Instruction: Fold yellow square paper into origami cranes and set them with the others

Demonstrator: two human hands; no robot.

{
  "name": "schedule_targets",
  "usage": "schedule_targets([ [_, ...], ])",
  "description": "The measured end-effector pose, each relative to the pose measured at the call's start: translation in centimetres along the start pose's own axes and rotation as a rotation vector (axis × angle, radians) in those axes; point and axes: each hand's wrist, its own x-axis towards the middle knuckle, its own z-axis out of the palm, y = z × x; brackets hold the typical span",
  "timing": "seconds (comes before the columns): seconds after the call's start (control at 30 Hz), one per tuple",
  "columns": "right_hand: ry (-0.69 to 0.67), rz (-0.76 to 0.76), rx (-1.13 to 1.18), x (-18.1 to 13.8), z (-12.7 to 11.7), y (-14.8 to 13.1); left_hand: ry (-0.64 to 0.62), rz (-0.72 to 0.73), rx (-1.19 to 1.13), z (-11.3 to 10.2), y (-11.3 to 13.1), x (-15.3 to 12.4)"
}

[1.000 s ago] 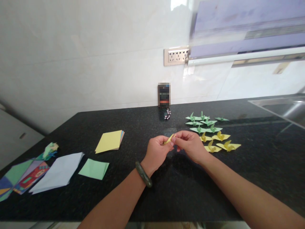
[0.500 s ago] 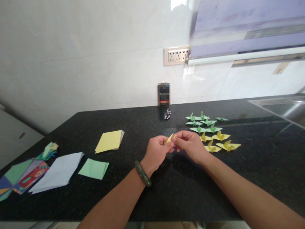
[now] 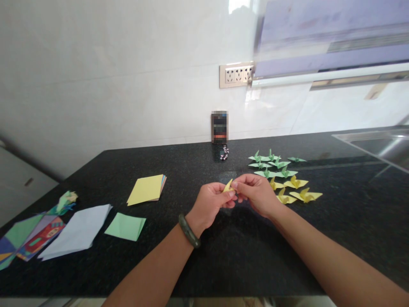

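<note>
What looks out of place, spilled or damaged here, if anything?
Nothing looks spilled. One green crane sits apart, right of the other green cranes. The dark object against the wall is pixelated, hiding detail. The yellow folded paper, partly hidden by fingers, shows no clear damage.

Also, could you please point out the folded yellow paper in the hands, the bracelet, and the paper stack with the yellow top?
Folded yellow paper (image 3: 228,186): head view, on its raised pointed part.
Bracelet (image 3: 188,232): head view, middle of its band.
Paper stack (image 3: 146,189): head view, on its top sheet.
</note>
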Motion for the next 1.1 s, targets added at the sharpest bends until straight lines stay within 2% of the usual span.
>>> schedule_targets([
  [0.13,0.062,-0.039,0.098,0.5,-0.6,-0.1,0.009,-0.001,0.006,-0.2,-0.2,0.1],
  [0.27,-0.06,-0.013,0.05,0.6,-1.1,0.0,0.006,0.009,-0.024,-0.4,-0.1,0.1],
  [0.43,-0.147,-0.072,-0.027,0.6,-1.3,0.4,0.0,0.023,0.004,-0.5,0.0,0.2],
  [0.63,-0.171,-0.084,-0.09,0.6,-1.3,0.1,0.015,0.004,0.029,-0.4,-0.2,0.2],
  [0.73,-0.188,-0.109,-0.216,0.5,-1.4,-0.2,0.026,-0.012,0.034,-0.4,-0.2,0.2],
  [1.1,-0.169,-0.534,-0.638,0.4,-1.9,-0.5,0.082,-0.003,0.013,-0.2,-0.3,0.3],
])
